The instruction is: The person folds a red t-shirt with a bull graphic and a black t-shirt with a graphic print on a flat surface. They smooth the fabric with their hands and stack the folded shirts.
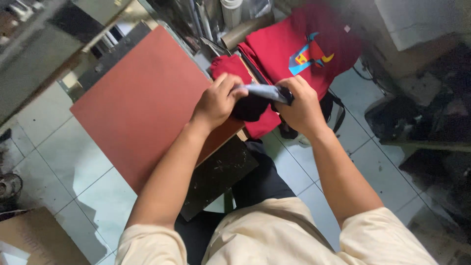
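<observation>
Rust-red pad [142, 103] tops the bench; beside it lie red shirts [299, 54], pale floor tiles [64, 172] below. Both hands' fingers, left hand [216, 103] and right hand [301, 108], pinch a dark, perhaps folded cloth [255, 100].

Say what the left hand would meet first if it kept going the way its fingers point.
Probably the right hand: the left hand points across at it, both gripping the same grey-blue strip. Depth is unclear.

thing: grey-blue folded strip [262, 91] | state: pinched flat, slightly creased, blurred | pose: roughly level, stretched between both hands | place: over a dark bunched cloth [250, 107], beside the red platen's edge
</observation>
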